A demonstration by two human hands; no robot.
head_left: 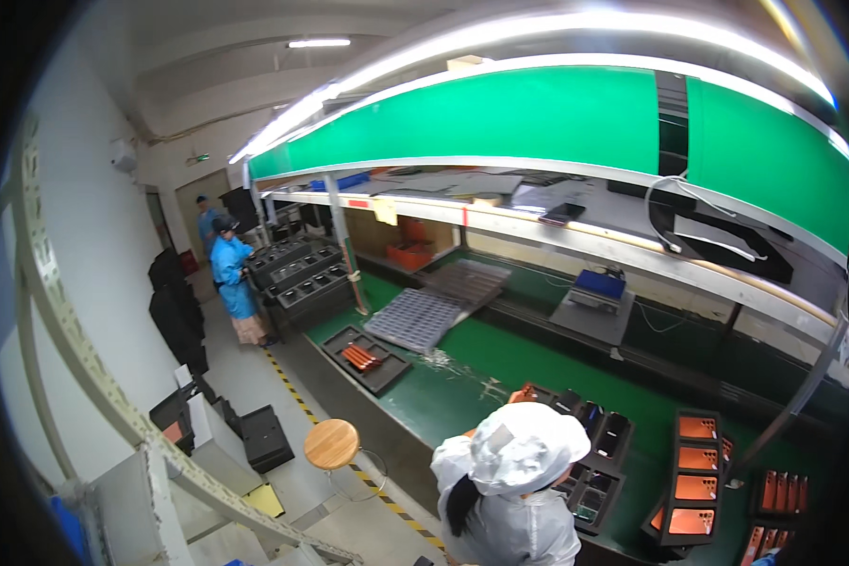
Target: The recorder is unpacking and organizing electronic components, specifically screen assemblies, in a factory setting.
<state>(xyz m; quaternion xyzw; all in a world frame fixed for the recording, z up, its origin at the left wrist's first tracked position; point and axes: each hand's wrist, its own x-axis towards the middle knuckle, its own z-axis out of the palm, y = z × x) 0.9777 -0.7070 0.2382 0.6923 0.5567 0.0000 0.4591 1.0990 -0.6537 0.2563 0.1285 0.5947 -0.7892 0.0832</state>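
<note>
Neither of my hands shows in the head view. On the green workbench (443, 415), at the right, stands a stack of black trays (671, 479) holding several orange phone shells (696, 487). Farther right, another black tray (781, 494) carries more orange shells standing in a row. Black trays with dark phone-like pieces (613, 436) lie just beyond a co-worker in a white cap (528, 447), who stands at the bench with hands hidden. A scrap of blue at the lower right edge is too small to make out.
A black tray with orange pieces (359, 357) and grey partitioned trays (413, 319) lie farther along the bench. A round wooden stool (331, 443) stands in the aisle. Beyond, a person in blue (230, 274) works at racked trays (297, 267). A metal frame (94, 349) crosses the left.
</note>
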